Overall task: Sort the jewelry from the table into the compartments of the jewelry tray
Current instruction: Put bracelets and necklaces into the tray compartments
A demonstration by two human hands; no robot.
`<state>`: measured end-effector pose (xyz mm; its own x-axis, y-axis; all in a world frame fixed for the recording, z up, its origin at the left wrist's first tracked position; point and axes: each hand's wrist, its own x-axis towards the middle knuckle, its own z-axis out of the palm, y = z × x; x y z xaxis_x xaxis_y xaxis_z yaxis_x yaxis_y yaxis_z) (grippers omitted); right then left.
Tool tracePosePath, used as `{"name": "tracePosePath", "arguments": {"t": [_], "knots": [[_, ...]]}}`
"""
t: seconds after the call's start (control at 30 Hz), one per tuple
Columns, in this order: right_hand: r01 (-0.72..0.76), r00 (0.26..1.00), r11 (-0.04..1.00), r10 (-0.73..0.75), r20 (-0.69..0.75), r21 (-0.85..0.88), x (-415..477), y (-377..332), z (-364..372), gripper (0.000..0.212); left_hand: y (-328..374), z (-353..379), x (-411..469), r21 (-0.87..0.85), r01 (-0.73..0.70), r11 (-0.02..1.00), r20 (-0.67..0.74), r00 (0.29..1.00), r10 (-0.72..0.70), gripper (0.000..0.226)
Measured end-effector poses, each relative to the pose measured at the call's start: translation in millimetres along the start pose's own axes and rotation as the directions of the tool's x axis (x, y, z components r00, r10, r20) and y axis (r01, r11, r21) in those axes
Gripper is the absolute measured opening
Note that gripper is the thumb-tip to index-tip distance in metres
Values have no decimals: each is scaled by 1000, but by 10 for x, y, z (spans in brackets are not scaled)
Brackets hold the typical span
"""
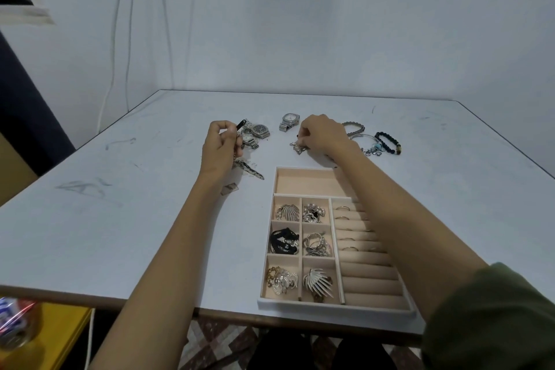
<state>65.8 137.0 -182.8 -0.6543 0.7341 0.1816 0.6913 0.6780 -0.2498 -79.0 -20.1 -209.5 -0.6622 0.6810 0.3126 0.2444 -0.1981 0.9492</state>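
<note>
The beige jewelry tray (303,182) lies at the table's near right; six small compartments hold brooches, rings and a black band, and ring rolls (369,276) carry a few rings. My left hand (220,146) pinches a dangling feather-shaped earring (247,170), lifted just left of a pile of watches (255,132). My right hand (322,134) reaches over the tray's far end and pinches a small silver piece (298,148) on the table. Beaded bracelets (387,143) lie to its right.
A single silver watch (289,122) stands behind my right hand. A small flat tag (229,189) lies on the white table (120,189) near my left wrist. A yellow stool (57,330) stands below the table's near left edge.
</note>
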Motion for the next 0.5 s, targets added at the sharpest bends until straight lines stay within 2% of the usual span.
{"name": "tracePosePath", "arguments": {"t": [0.17,0.3,0.4,0.5], "knots": [[6,1000,1000,-6,-28,-2,-14,-18,-13,15,-2,-5,-11,11,-16,1000,5,1000,16,21],[-56,997,962,71,-44,266,36,8,-104,10,-5,-2,-8,8,-18,1000,0,1000,18,21],[-77,995,863,100,-20,499,31,10,-231,12,-13,-2,-1,8,-21,1000,0,1000,21,21],[-86,994,761,108,5,643,-24,3,-347,7,-20,-7,4,-1,-35,999,-7,999,35,20]]}}
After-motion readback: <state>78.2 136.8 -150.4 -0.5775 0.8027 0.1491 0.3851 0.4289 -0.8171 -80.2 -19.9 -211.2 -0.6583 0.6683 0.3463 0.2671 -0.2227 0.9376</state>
